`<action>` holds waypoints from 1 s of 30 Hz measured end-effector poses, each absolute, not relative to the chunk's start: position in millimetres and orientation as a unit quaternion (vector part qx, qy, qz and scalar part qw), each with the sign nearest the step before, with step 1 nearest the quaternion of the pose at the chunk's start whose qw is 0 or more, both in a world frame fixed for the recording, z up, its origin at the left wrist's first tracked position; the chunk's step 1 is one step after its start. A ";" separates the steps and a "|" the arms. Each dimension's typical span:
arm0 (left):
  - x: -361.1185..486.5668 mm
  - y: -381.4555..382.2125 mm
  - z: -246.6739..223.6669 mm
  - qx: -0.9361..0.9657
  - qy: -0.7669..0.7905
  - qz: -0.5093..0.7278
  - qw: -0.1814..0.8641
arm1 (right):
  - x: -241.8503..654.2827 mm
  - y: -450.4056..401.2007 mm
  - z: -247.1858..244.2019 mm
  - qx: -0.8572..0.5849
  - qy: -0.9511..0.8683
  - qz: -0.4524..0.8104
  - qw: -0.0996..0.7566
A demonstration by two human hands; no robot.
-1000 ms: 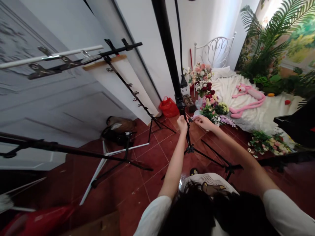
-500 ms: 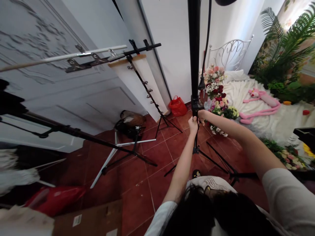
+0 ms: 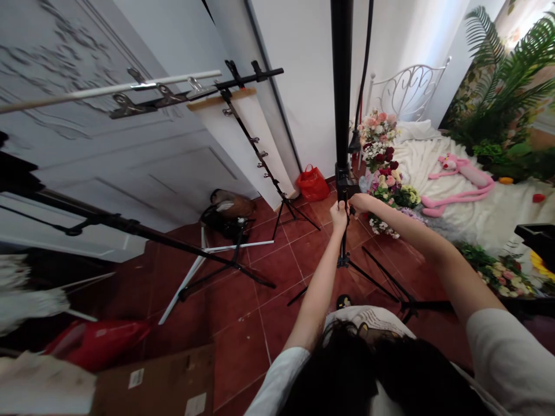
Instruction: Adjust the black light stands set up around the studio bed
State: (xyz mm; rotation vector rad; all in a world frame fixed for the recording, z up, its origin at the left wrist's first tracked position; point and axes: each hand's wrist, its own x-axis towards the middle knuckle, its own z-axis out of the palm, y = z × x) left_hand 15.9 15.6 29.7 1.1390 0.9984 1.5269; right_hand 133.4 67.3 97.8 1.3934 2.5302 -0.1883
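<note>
A black light stand rises upright in front of me, a dark cable hanging beside its right side. Wrapped round the stand's pole, just below a thick black collar, is my left hand. My right hand is closed against the stand's right side at about the same height; a small dark part, perhaps a knob, lies by its fingers and is partly hidden. Below both hands the pole runs down to black tripod legs on the red tiled floor.
Left are a clip-hung backdrop, another black stand and white legs. A red bag sits by the wall. Right are flowers, a white-draped bed and a pink plush toy. Cardboard lies lower left.
Both hands stay at the stand, with my right hand shifted slightly. The background has moved slightly upward in the view.
</note>
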 end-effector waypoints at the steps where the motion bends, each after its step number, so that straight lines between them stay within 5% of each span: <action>1: 15.9 15.6 29.3 0.468 0.408 0.625 0.473 | 136.3 62.8 97.8 0.482 0.865 -0.061 0.123; 20: 17.5 11.3 38.6 0.465 0.405 0.631 0.471 | 146.8 -3.8 81.5 0.558 0.825 -0.071 -0.054; 30: 18.9 16.4 32.6 0.466 0.412 0.635 0.458 | 124.4 37.0 103.5 0.530 0.837 -0.061 0.120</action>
